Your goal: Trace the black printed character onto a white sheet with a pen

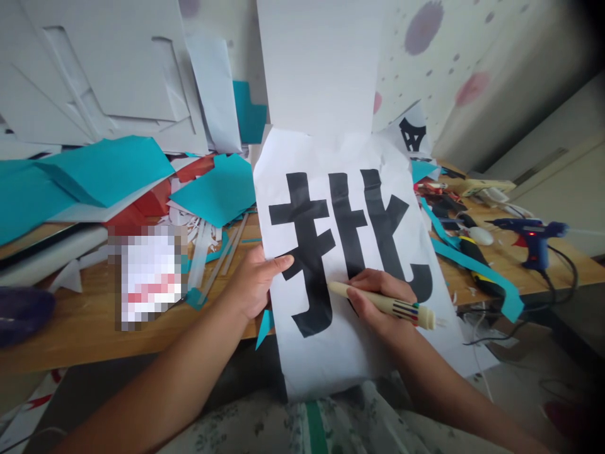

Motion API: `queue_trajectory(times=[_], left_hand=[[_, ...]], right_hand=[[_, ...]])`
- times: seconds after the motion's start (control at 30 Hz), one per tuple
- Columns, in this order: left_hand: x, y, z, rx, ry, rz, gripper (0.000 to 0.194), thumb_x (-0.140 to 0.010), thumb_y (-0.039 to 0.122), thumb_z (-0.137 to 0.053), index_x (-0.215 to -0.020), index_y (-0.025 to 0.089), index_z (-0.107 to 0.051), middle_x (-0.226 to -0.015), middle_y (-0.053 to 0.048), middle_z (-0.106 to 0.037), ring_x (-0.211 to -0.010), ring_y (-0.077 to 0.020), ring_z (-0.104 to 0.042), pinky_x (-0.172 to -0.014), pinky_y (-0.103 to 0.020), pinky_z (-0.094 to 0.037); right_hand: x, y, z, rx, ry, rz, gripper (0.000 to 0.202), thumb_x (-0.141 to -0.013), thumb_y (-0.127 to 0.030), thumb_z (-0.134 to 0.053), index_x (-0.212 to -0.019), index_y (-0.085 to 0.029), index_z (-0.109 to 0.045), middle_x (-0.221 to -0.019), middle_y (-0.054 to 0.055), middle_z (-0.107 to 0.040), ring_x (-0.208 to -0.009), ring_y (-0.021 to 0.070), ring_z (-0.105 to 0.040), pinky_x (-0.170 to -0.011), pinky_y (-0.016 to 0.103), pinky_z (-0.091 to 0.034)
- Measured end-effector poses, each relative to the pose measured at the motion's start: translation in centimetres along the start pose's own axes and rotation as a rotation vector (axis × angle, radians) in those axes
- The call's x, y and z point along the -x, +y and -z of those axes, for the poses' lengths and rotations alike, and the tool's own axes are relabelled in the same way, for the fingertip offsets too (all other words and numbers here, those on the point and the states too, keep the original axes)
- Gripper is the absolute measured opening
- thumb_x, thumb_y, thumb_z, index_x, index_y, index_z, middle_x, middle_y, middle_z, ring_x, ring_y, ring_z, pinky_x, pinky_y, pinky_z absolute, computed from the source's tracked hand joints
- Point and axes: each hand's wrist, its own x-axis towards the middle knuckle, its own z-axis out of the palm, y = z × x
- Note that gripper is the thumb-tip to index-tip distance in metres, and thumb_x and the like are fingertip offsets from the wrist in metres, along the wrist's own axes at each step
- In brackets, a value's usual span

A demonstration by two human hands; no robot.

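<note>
White sheet (350, 362) lies in front of me, tilted, its lower end near my lap, and it carries one very big black char. (309, 280), which I read as 批. Behind it, to the R, a second sheet (420, 120) shows black printing too, but it is partly covered, so I can't read it. On the L side of the wooden table (94, 337), a white item (151, 268) w/ reddish band is pixelated, its text unreadable. My L hand (255, 284) pinches the L edge of the white sheet: the thumb is pressed on top, over the end of a black stroke, and the other fingers are mostly hidden, so their exact pos. I cannot tell. My R hand (385, 299) is over the lower R part of the same sheet, fingers closed around a cream multicolour pen (399, 308). Its tip is just beside the long L stroke; whether it touches the paper, I can't tell. Farther R, a blue glue gun (536, 243) w/ red light is near turquoise strips (477, 261).
</note>
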Motion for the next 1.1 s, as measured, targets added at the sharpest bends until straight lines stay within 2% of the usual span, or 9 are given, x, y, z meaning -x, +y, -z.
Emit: queue_trajectory(times=[0.1, 0.23, 0.4, 0.57, 0.77, 0.87, 0.93, 1.1], left_hand=[[0.0, -0.1, 0.0, -0.008, -0.002, 0.001, 0.05, -0.063, 0.027, -0.085, -0.109, 0.015, -0.071, -0.107, -0.011, -0.076, -0.103, -0.0335, -0.07, -0.089, -0.043, -0.054], [-0.1, -0.3, 0.1, -0.001, -0.006, -0.005, 0.049, -0.063, 0.028, -0.085, -0.108, 0.016, -0.071, -0.109, -0.012, -0.076, -0.103, -0.0344, -0.07, -0.091, -0.045, -0.053], [-0.2, -0.3, 0.1, -0.001, 0.001, 0.001, 0.047, -0.062, 0.027, -0.086, -0.106, 0.017, -0.072, -0.107, -0.011, -0.077, -0.102, -0.0352, -0.07, -0.089, -0.045, -0.055], [-0.1, -0.1, 0.0, 0.008, 0.007, 0.031, 0.048, -0.06, 0.026, -0.087, -0.105, 0.015, -0.072, -0.108, -0.011, -0.077, -0.102, -0.0353, -0.07, -0.086, -0.043, -0.056], [-0.1, -0.1, 0.0, -0.014, 0.027, 0.034, 0.048, -0.06, 0.027, -0.087, -0.104, 0.016, -0.072, -0.107, -0.011, -0.077, -0.099, -0.0347, -0.071, -0.085, -0.043, -0.055], [-0.2, -0.1, 0.1, -0.006, 0.028, 0.035, 0.048, -0.059, 0.027, -0.087, -0.104, 0.016, -0.072, -0.107, -0.01, -0.077, -0.1, -0.0342, -0.071, -0.085, -0.042, -0.055], [-0.2, -0.2, 0.1, 0.004, 0.025, 0.027, 0.049, -0.059, 0.026, -0.087, -0.105, 0.016, -0.072, -0.107, -0.01, -0.077, -0.099, -0.0329, -0.071, -0.085, -0.04, -0.055], [-0.4, -0.4, 0.4, -0.001, -0.006, 0.008, 0.048, -0.063, 0.027, -0.086, -0.106, 0.015, -0.072, -0.102, -0.01, -0.077, -0.09, -0.0286, -0.072, -0.08, -0.038, -0.056]], right_hand=[[0.1, 0.1, 0.0, 0.041, 0.002, -0.029, 0.008, -0.081, -0.025, -0.07, -0.073, -0.024, -0.066, -0.067, 0.0, -0.07, -0.055, 0.0155, -0.066, -0.047, 0.026, -0.051], [0.0, 0.1, 0.0, -0.038, -0.036, -0.004, 0.014, -0.081, -0.024, -0.068, -0.067, -0.023, -0.064, -0.065, 0.0, -0.07, -0.059, 0.0178, -0.069, -0.052, 0.028, -0.054], [0.0, 0.1, -0.2, 0.041, 0.032, -0.04, 0.009, -0.08, -0.025, -0.072, -0.073, -0.024, -0.066, -0.066, -0.001, -0.07, -0.054, 0.0153, -0.065, -0.046, 0.026, -0.049], [0.0, 0.2, 0.0, -0.041, -0.026, -0.028, 0.014, -0.081, -0.023, -0.069, -0.068, -0.023, -0.064, -0.064, -0.001, -0.069, -0.055, 0.0156, -0.066, -0.049, 0.026, -0.051], [-0.1, 0.1, -0.3, 0.001, 0.059, -0.051, 0.009, -0.078, -0.024, -0.074, -0.074, -0.023, -0.066, -0.067, -0.001, -0.07, -0.054, 0.0144, -0.064, -0.047, 0.025, -0.049], [0.0, -0.1, -0.3, -0.017, 0.019, -0.049, 0.01, -0.078, -0.021, -0.072, -0.07, -0.023, -0.066, -0.064, -0.002, -0.069, -0.052, 0.0134, -0.063, -0.045, 0.024, -0.047], [-0.1, -0.2, -0.1, -0.087, -0.006, -0.086, 0.012, -0.079, -0.02, -0.071, -0.068, -0.023, -0.066, -0.064, -0.001, -0.069, -0.053, 0.0138, -0.063, -0.047, 0.024, -0.048], [-1.5, -0.4, 0.3, -0.226, 0.038, -0.205, 0.016, -0.079, -0.024, -0.071, -0.067, -0.023, -0.061, -0.063, -0.003, -0.065, -0.05, 0.0122, -0.058, -0.044, 0.024, -0.044]])
